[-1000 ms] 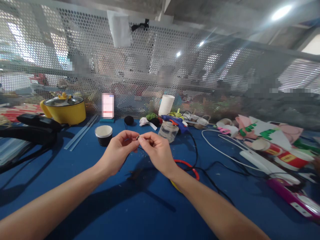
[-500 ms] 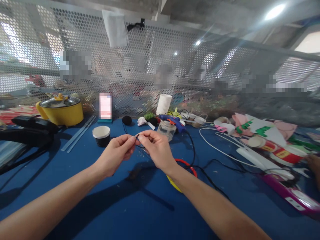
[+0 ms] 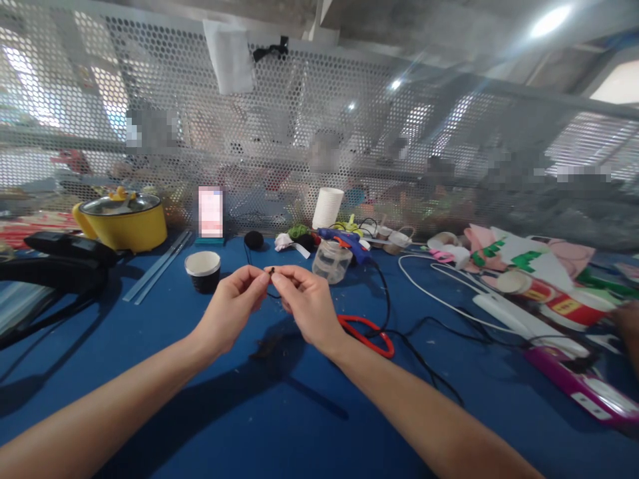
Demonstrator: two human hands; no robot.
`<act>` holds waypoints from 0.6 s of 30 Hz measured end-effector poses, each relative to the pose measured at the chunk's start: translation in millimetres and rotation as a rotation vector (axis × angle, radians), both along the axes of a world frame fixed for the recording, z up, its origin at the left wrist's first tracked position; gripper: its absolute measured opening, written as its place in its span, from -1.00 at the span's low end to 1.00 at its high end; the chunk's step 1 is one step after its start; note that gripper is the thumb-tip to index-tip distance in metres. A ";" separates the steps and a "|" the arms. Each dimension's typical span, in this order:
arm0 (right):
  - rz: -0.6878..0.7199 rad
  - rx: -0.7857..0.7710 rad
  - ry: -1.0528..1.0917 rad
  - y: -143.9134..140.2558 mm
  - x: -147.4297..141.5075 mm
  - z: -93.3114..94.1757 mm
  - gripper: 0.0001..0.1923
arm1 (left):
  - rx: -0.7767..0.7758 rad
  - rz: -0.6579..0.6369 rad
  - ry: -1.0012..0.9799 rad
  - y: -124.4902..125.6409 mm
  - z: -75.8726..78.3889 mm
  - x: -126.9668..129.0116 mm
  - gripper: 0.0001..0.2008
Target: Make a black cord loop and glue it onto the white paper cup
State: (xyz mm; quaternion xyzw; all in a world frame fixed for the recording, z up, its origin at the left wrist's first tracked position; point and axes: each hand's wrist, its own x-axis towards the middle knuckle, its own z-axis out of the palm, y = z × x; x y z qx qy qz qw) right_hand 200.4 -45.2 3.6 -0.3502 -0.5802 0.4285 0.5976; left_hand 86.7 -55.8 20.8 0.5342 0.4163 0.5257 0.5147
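My left hand and my right hand meet above the blue table, thumbs and forefingers pinched together. Between the fingertips shows a small dark knot of black yarn, its exact shape too small to make out. A thin black strand runs from the black yarn ball down behind my left hand. Left of that hand stands a black-and-white paper cup. Just beyond my right hand is a clear jar, with a blue glue gun lying by it.
A red ring lies partly under my right forearm. Black cords and a purple power strip spread to the right, near red paper cups. At left are a yellow pot and a black stand. A perforated metal screen rises behind.
My fingertips have shifted slightly left, and more of the dark yarn shows between them. My right forearm has moved a little, covering the yellow part beside the red ring.
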 end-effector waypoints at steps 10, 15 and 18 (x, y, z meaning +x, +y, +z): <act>-0.018 -0.002 -0.004 -1.3 -1.2 -0.3 -0.82 | 0.029 0.071 0.088 -1.8 0.8 0.8 -0.84; -0.011 -0.013 -0.013 -2.6 -1.1 1.5 -0.82 | 0.005 0.096 0.127 -3.5 4.8 1.3 -0.84; -0.014 -0.019 -0.039 -3.2 -0.7 3.0 -0.81 | -0.019 0.106 0.134 -4.0 5.6 1.6 -0.85</act>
